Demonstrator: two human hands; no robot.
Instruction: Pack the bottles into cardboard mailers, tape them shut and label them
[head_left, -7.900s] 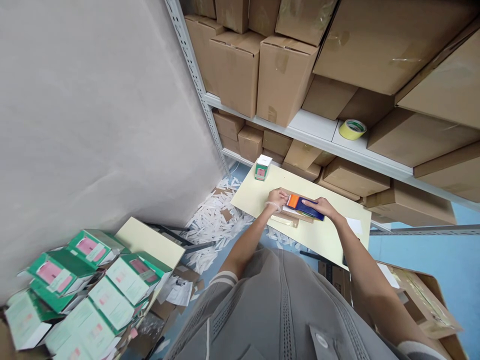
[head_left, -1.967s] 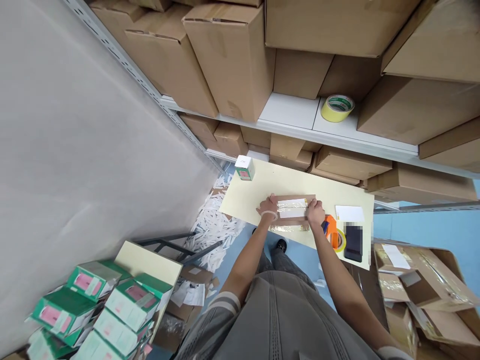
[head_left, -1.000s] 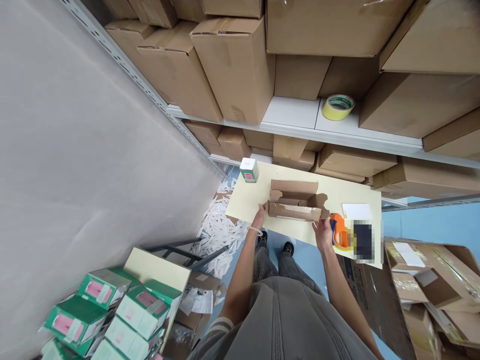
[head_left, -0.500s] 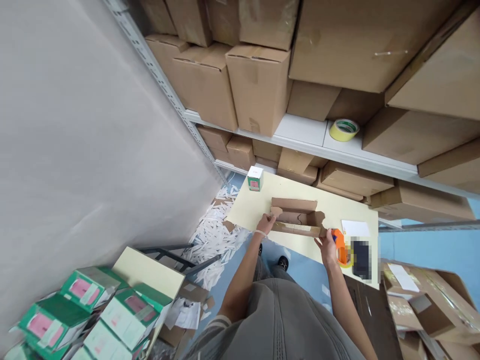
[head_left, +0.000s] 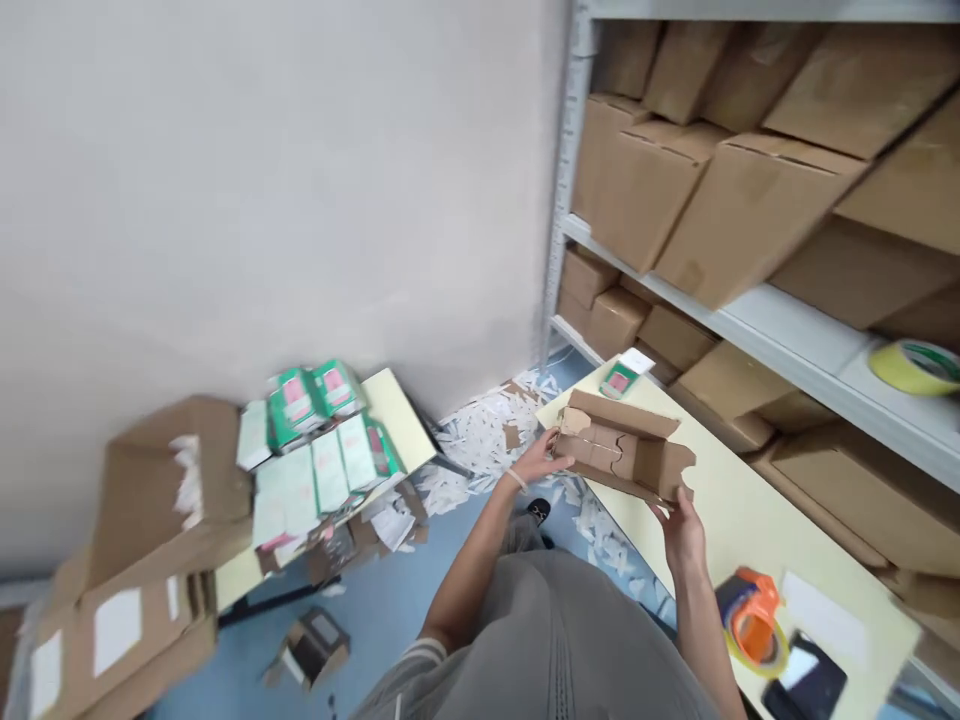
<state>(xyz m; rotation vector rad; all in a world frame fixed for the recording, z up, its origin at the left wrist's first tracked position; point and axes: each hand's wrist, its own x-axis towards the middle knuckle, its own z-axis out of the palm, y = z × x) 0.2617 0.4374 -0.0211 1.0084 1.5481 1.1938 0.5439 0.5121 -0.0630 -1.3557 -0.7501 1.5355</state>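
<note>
A small open cardboard box [head_left: 649, 462] is held between my two hands, its top flaps spread and its inside showing no contents. My left hand [head_left: 541, 460] grips the box's left end, fingers along the near side. At the right end, my right hand [head_left: 684, 525] pinches the near corner beside a notched flap. Behind the box, on the pale yellow table [head_left: 712, 500], stands a small green and white carton [head_left: 624, 374]. An orange tape dispenser [head_left: 756, 618] with yellow tape lies on the table to the right of my right hand.
A dark phone [head_left: 814, 680] and a white sheet [head_left: 825, 615] lie on the table. Shelves at the right hold cardboard boxes and a yellow tape roll [head_left: 915, 366]. At left, a second table bears several green and white cartons [head_left: 322, 470] near a large open cardboard box [head_left: 150, 500]. Paper strips [head_left: 487, 430] litter the floor.
My view has swung left, bringing the second table and large box more fully in. Both hands still hold the small box, now tilted and apparently raised off the table.
</note>
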